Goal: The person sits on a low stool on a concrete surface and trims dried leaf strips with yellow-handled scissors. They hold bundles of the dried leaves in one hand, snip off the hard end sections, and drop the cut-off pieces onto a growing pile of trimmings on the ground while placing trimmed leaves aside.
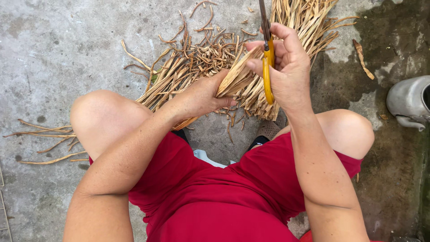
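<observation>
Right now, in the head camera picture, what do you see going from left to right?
Loose strips → left hand holding a bundle → scissors in the right hand → metal pot.

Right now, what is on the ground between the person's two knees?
In the head view, between the left knee and right knee lie dried straw strips, small cut bits, a sandal toe and bare concrete.

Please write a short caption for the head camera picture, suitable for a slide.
Left hand grips a bundle of dried strips while the right hand holds yellow-handled scissors above a concrete floor.
</observation>
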Demonstrator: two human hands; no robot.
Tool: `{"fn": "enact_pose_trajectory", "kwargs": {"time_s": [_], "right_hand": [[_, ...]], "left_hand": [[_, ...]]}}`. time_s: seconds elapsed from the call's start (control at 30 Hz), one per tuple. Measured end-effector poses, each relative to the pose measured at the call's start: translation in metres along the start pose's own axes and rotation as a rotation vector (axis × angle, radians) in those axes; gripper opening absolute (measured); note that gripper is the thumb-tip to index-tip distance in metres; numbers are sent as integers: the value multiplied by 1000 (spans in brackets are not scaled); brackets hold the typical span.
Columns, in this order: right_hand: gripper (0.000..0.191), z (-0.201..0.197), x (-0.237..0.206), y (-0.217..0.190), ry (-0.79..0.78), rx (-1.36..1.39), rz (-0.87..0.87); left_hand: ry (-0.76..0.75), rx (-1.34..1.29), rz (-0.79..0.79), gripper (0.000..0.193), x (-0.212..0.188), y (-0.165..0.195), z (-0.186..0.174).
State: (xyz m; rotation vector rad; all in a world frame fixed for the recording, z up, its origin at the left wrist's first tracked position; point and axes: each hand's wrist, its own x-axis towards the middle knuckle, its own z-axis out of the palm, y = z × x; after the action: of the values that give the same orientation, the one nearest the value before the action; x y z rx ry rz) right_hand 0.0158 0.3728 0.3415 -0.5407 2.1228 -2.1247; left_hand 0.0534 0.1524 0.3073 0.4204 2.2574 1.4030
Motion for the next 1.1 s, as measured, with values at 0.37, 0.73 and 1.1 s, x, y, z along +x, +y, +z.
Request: {"fn": "enact_pose_trajectory", "kwargs": {"time_s": [0.37,0.73,1.1], "right_hand": [[60,6,-4,-6,-67,-226,32],[63,-12,-8,-28,-195,-465,195],[54,-8,-9,-21,-143,-317,272]], "left_hand": [[-82,-270,-99,65,5,8,-2],[52,-214,-51,46,4,-6,-11],[23,-348,-22,43,3,-11,-10]]}}
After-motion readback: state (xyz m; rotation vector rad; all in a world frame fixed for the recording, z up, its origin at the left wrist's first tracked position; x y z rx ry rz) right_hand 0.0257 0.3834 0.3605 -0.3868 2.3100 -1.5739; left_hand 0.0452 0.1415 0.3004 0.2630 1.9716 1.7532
